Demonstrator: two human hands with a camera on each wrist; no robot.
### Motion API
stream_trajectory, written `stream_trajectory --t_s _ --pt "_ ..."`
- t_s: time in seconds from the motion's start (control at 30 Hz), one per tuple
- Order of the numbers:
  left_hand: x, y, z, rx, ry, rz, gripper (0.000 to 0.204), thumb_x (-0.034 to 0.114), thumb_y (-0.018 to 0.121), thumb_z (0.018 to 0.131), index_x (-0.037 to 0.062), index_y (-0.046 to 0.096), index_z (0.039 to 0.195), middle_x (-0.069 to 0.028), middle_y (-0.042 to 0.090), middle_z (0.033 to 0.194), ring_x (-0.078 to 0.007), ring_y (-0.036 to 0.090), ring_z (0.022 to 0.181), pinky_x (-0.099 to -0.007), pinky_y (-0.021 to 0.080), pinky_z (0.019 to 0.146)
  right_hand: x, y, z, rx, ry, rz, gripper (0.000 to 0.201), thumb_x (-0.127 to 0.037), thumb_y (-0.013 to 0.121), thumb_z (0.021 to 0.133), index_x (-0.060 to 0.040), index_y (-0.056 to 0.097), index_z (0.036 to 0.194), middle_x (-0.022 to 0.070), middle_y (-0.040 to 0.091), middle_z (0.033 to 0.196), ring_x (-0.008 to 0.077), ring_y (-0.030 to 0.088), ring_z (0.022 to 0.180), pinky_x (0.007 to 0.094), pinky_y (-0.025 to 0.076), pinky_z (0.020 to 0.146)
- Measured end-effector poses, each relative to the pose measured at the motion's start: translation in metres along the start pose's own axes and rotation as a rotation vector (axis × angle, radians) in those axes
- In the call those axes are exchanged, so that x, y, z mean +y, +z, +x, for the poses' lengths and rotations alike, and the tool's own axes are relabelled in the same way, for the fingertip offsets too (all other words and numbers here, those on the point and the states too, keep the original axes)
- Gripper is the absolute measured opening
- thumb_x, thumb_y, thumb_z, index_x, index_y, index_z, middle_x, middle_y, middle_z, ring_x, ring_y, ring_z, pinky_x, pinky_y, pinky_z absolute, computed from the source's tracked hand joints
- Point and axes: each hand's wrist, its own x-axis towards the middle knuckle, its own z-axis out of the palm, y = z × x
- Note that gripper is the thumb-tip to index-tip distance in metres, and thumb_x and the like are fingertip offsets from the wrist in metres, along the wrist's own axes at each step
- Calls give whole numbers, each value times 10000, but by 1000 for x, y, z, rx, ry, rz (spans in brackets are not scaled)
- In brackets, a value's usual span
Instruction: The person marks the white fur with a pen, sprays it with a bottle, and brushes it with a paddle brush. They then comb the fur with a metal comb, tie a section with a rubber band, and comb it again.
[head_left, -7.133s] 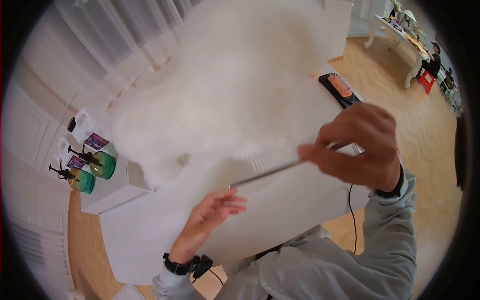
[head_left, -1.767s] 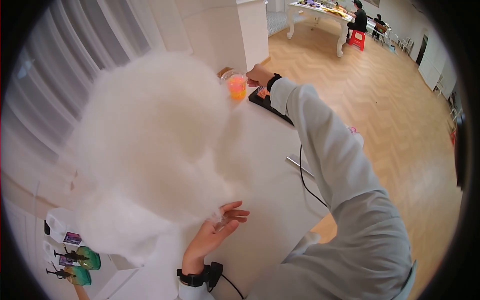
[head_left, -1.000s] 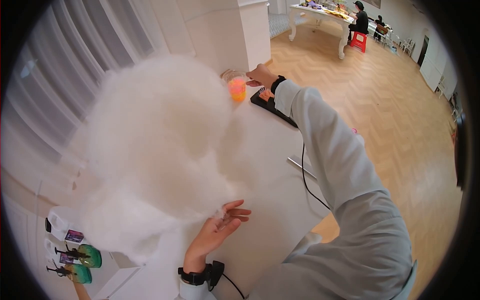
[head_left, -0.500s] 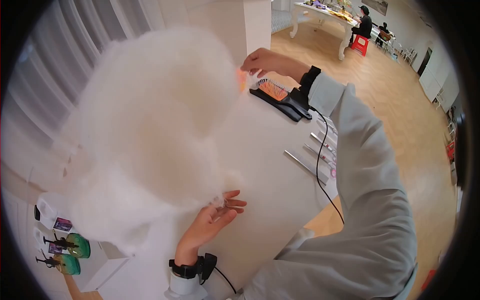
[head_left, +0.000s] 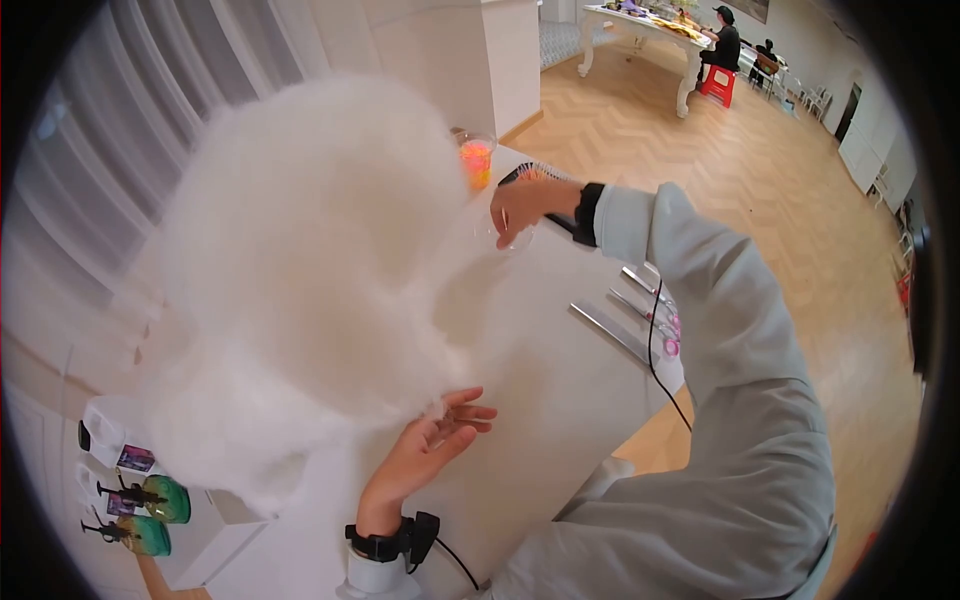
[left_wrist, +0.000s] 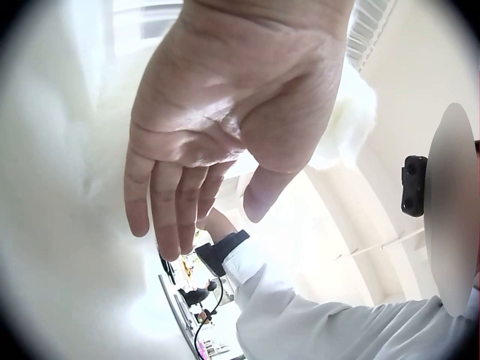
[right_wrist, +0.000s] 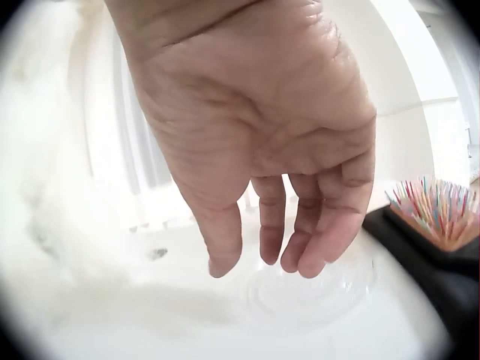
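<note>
A large fluffy white fur form point(head_left: 300, 240), shaped like a dog, fills the left and middle of the head view. Against its near side rests my left hand point(head_left: 425, 450), palm turned up and fingers loosely extended, a wisp of fur at the base of the fingers. My right hand point(head_left: 520, 208) is over the white table, right of the fur, fingers bent downward. Thumb and fingers stand apart in the right wrist view, fingertips right at a clear round lid point(right_wrist: 307, 300). Behind is a clear jar point(head_left: 477, 164) of orange and pink bits.
Partly behind my right hand lies a hairbrush point(right_wrist: 435, 214) with coloured bristles. A metal comb point(head_left: 610, 332) and scissors point(head_left: 650, 316) lie at the table's right, near a black cable point(head_left: 655, 365). Spray bottles point(head_left: 168, 500) and a white box point(head_left: 215, 545) are at lower left.
Seven seconds ago my right hand held the comb in the fur; the comb now lies down. My right hand went to the jar, then moved nearer; the lid is now at its fingertips.
</note>
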Motion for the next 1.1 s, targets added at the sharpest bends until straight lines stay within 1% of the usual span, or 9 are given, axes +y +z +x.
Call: stream_trajectory --t_s 0.13,0.23,0.3,0.37,0.43,0.53,0.77,0.93,1.1 --pt "3 1 0 18 -47 22 447 123 551 974 39 426 1395 -101 607 1223 -190 581 1120 -330 448 963 19 -54 23 207 57 229 227 -239 656 784 -37 706 875 91 679 728 173 641 643 319 495 561" --pt "2 0 2 16 -51 19 446 124 552 973 44 429 1394 -97 611 1224 -186 582 1120 -328 450 956 29 -79 39 401 98 122 225 -225 663 765 -30 710 866 108 693 743 200 668 705 329 514 611" --pt "2 0 2 15 -51 19 446 128 553 973 44 431 1394 -95 612 1225 -184 581 1121 -326 451 951 44 -75 60 652 43 8 210 -212 672 744 -33 713 844 122 701 766 239 680 742 339 528 662" --pt "1 1 1 31 -40 37 468 239 591 963 53 466 1374 -104 622 1233 -224 605 1131 -353 457 949 45 -70 71 677 88 35 216 -216 696 711 -36 715 829 135 702 781 271 680 749 352 535 689" --pt "-2 -1 1 30 -36 36 466 238 590 963 56 467 1374 -101 624 1231 -221 605 1131 -352 457 947 49 -66 80 661 119 33 235 -187 669 730 -18 713 888 205 690 859 374 675 849 420 541 713" --pt "-1 -1 1 25 -34 38 460 229 587 963 60 469 1374 -95 628 1227 -216 606 1130 -349 460 942 56 -58 99 734 187 44 231 -233 710 691 -55 721 838 130 703 789 285 685 783 367 538 698" --pt "1 -2 2 10 -48 34 453 139 565 966 25 438 1386 -96 618 1217 -192 586 1114 -329 463 942 46 -50 101 767 199 115 178 -200 686 699 -110 737 845 107 706 795 281 684 780 362 532 685" --pt "4 -2 2 12 -54 45 452 139 565 965 28 441 1385 -91 618 1220 -190 588 1114 -329 463 944 46 -46 108 692 19 155 142 -157 619 747 -89 725 811 133 701 830 323 666 791 386 524 689" --pt "4 -2 1 15 -61 45 447 134 554 968 29 440 1387 -85 617 1225 -186 588 1116 -327 462 947 44 -48 112 716 74 102 132 -151 619 745 -95 729 792 121 703 816 306 665 778 377 526 686"
